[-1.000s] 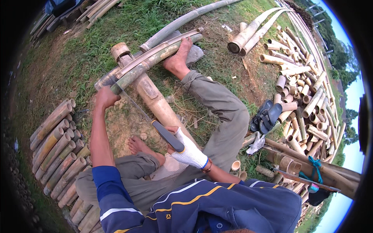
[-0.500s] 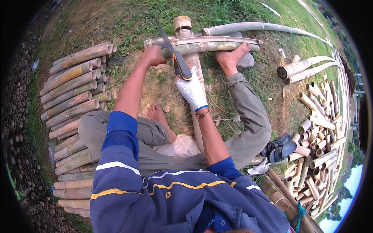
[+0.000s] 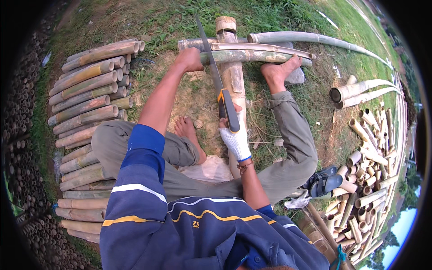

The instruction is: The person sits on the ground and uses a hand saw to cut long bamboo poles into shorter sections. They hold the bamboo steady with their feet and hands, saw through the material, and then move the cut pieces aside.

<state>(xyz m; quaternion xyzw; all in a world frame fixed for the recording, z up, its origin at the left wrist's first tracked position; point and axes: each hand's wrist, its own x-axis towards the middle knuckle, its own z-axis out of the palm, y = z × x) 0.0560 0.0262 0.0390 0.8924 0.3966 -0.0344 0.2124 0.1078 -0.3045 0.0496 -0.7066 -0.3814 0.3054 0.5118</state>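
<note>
My left hand (image 3: 190, 60), bare, is closed round the left end of a green bamboo pole (image 3: 252, 56). The pole lies across an upright-looking bamboo post (image 3: 232, 76), beside a split bamboo strip (image 3: 261, 47). In a white fingerless-looking glove, my right hand (image 3: 235, 140) grips the orange and black handle of a hand saw (image 3: 228, 110). The saw's long blade crosses the pole just right of my left hand, its tip pointing away from me. My right foot (image 3: 281, 72) presses on the pole's right part.
Cut bamboo lengths (image 3: 85, 94) are stacked on the left. A heap of short bamboo pieces (image 3: 369, 180) lies at the right, near black sandals (image 3: 325, 181) and a white glove (image 3: 297, 201). Long bamboo poles (image 3: 315, 39) stretch to the far right. A grey stone (image 3: 295, 77) sits under the pole.
My right hand has drawn the saw back toward me, so the handle sits farther from the pole. The left hand stays on the pole; the whole view has shifted slightly.
</note>
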